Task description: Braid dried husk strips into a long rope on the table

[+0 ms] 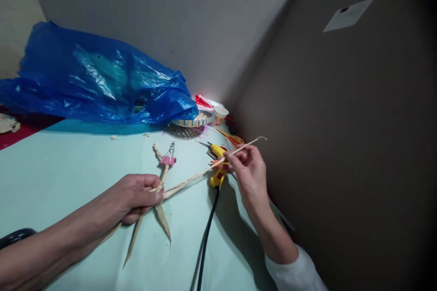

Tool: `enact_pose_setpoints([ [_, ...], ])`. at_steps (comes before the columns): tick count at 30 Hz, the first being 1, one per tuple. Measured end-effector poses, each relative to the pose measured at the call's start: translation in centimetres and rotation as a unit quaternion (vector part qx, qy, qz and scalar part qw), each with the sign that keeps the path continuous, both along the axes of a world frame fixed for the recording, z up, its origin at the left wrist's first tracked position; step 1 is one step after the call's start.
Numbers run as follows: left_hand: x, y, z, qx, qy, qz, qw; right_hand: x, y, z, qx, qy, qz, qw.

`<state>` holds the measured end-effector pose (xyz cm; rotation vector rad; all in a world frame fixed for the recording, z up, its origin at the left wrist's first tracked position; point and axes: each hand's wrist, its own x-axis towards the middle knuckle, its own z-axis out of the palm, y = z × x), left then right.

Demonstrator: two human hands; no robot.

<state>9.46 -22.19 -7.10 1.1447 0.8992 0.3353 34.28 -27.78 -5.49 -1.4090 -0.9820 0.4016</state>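
There's the blue bag [102,72], upper left, set back seemingly to leave you room; lower left, your left hand [139,198] pinches the husk braid [165,174]; right of centre, your right hand [251,173] pinches a long strip [191,179], apparently for tension; mid-frame, a pink clip [168,160] sits on the braid, likely against unravelling.

One left hand [138,196], one right hand [251,175]; pale strips [186,183], exact count unclear; one pink clip [168,160], one yellow corded tool [215,181], one black cord [205,243], one blue plastic bag [112,79], one cup [219,118], one white wall sheet [350,17]
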Motion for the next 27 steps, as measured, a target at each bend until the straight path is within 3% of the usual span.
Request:
enact_pose_setpoints([
  [2,0.0,-0.1,-0.1,0.014,0.004,0.0,1.0,0.3,-0.6,1.4,0.079,-0.183,-0.134,0.971],
  [4,0.0,-0.1,-0.3,0.028,0.008,-0.002,1.0,-0.8,-1.5,2.8,0.18,-0.357,-0.251,0.882],
  [5,0.0,-0.1,-0.3,0.032,0.008,-0.004,0.999,-1.8,-2.0,3.3,0.216,-0.423,-0.263,0.84],
  [6,0.0,-0.1,-0.4,0.035,0.003,-0.005,0.999,-3.1,-2.3,3.5,0.237,-0.48,-0.238,0.811],
  [8,0.1,-0.1,-0.4,0.038,-0.014,-0.008,0.999,-6.0,-2.7,3.0,0.211,-0.599,-0.033,0.772],
  [10,0.0,-0.1,-0.4,0.04,-0.029,-0.012,0.999,-8.2,-2.7,1.7,0.024,-0.657,0.118,0.744],
  [11,0.0,-0.1,-0.4,0.04,-0.031,-0.014,0.999,-8.9,-2.5,1.0,-0.065,-0.65,0.169,0.738],
  [13,-0.1,0.0,-0.4,0.038,-0.03,-0.022,0.999,-9.2,-2.3,0.1,-0.185,-0.579,0.226,0.761],
  [15,-0.2,0.0,-0.3,0.031,-0.031,-0.031,0.999,-8.5,-2.1,-0.2,-0.232,-0.45,0.273,0.818],
  [17,-0.3,0.1,-0.3,0.022,-0.034,-0.039,0.998,-7.5,-2.0,0.0,-0.267,-0.255,0.347,0.862],
  [18,-0.3,0.1,-0.3,0.02,-0.034,-0.042,0.998,-7.1,-1.8,0.0,-0.291,-0.14,0.388,0.863],
  [21,-0.3,0.1,-0.2,0.012,-0.034,-0.048,0.998,-6.5,-1.5,-0.1,-0.344,0.135,0.461,0.807],
  [23,-0.3,0.2,-0.1,0.001,-0.029,-0.048,0.998,-6.7,-1.4,-0.3,-0.353,0.203,0.463,0.787],
  [27,-0.2,0.3,0.0,-0.015,-0.009,-0.041,0.999,-6.9,-1.5,-0.2,-0.345,0.195,0.443,0.804],
])
